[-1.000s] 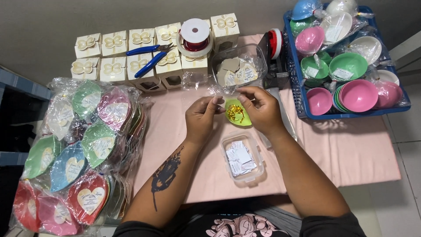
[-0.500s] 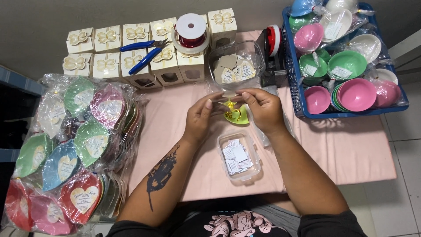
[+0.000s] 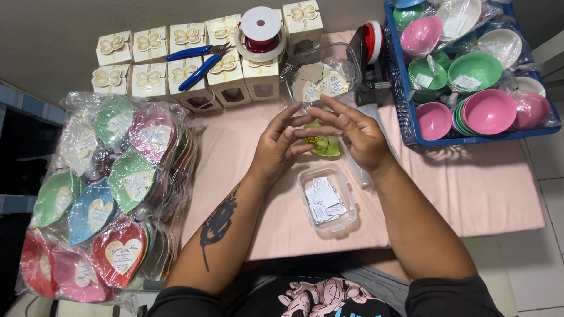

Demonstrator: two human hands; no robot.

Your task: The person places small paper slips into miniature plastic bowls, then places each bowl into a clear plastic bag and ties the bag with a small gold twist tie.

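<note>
My left hand (image 3: 281, 145) and my right hand (image 3: 351, 134) meet over the pink tabletop (image 3: 482, 188), fingers spread, working a thin gold ribbon on a small green heart-shaped dish in clear wrap (image 3: 325, 145). Both hands touch the dish; most of it is hidden behind the fingers. Just below the hands sits a small clear plastic box (image 3: 326, 199) holding several white paper tags. Behind the hands stands a clear tub (image 3: 322, 77) with heart-shaped tags.
A pile of wrapped heart dishes in many colours (image 3: 106, 194) lies at left. Cream gift boxes (image 3: 176, 64) line the back, with blue pliers (image 3: 197, 61) and a red ribbon spool (image 3: 261, 30) on them. A blue basket (image 3: 411, 126) of coloured bowls stands at right.
The view has shifted slightly. My hands stayed on the green dish, and the fingers of both have opened out and spread over it.
</note>
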